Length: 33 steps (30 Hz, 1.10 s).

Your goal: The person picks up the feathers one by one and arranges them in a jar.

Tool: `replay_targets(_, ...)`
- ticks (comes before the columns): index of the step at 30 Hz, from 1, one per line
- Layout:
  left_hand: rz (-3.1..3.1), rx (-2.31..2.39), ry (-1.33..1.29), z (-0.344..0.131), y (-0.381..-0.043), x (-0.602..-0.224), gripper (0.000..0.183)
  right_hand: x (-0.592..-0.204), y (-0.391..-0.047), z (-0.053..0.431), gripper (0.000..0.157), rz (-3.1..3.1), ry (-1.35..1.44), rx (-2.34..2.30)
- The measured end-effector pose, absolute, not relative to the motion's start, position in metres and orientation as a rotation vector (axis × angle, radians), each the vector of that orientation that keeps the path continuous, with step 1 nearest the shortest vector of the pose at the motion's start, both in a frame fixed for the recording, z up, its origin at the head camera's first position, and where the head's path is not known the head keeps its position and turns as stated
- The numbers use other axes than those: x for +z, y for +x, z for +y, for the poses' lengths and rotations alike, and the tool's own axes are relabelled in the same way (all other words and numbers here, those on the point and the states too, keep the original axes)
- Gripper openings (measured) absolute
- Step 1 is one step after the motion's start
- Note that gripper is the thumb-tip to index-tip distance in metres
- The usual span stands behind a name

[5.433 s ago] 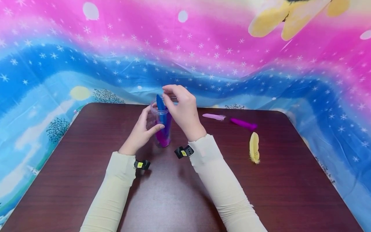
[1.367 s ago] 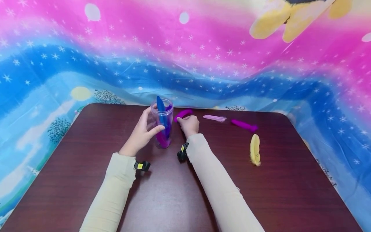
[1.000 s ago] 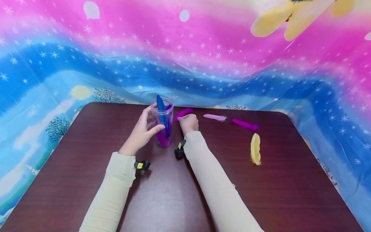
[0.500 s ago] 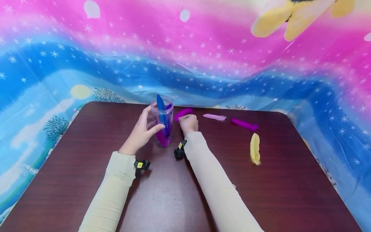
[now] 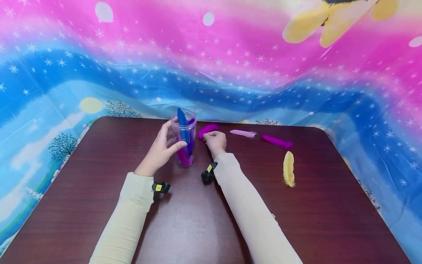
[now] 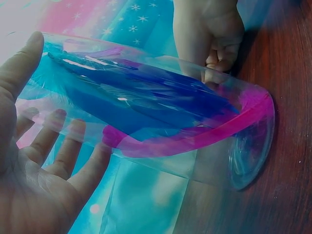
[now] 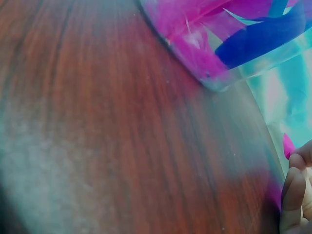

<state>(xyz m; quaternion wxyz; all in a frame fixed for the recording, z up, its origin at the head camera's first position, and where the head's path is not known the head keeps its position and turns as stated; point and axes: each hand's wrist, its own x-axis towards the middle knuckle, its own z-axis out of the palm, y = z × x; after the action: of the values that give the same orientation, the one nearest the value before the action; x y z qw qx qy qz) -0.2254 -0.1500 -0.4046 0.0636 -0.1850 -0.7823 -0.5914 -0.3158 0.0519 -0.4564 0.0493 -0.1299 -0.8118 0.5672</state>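
Observation:
My left hand holds a clear plastic jar, thumb on the near side and fingers behind it. Upright inside the jar are a blue feather, its tip above the rim, and magenta and dark blue feathers. In the left wrist view the magenta feather curves along the jar wall. To the jar's right, my right hand pinches the near side of a curved magenta feather on the table. In the right wrist view, its fingertips meet a small magenta tip.
Right of my right hand lie a pale pink feather, a straight magenta feather and a yellow feather. A patterned cloth hangs close behind the far edge of the dark wooden table.
My right hand has come down from the jar's mouth to the magenta feather on the table, where it stays with small shifts. The left hand keeps its hold on the jar.

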Motion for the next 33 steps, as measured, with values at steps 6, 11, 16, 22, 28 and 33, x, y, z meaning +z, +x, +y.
replay_targets(6, -2.384, -1.782, -0.546, -0.15, -0.225, -0.404, 0.077, -0.456, -0.312, 0.055, 0.004, -2.372, -0.301, 1.837)
replay_targets(11, -2.386, -1.772, -0.545, -0.15, -0.225, -0.404, 0.077, -0.458, -0.312, 0.06, 0.004, -2.276, -0.276, 1.951)
replay_targets(16, -2.384, -1.773, -0.544, -0.15, -0.226, -0.405, 0.077, -0.459, -0.31, 0.064, 0.01, -2.217, -0.296, 2.029)
replay_targets(22, -2.384, -1.767, -0.544, -0.151, -0.226, -0.404, 0.077, -0.46, -0.308, 0.068, 0.019, -2.184, -0.326, 2.113)
replay_targets(28, -2.383, -1.769, -0.546, -0.151, -0.226, -0.404, 0.078, -0.459, -0.304, 0.067, 0.017, -2.092, -0.324, 2.24)
replay_targets(33, -2.382, -1.767, -0.547, -0.151, -0.227, -0.404, 0.078, -0.457, -0.299, 0.065, 0.017, -1.995, -0.3, 2.322)
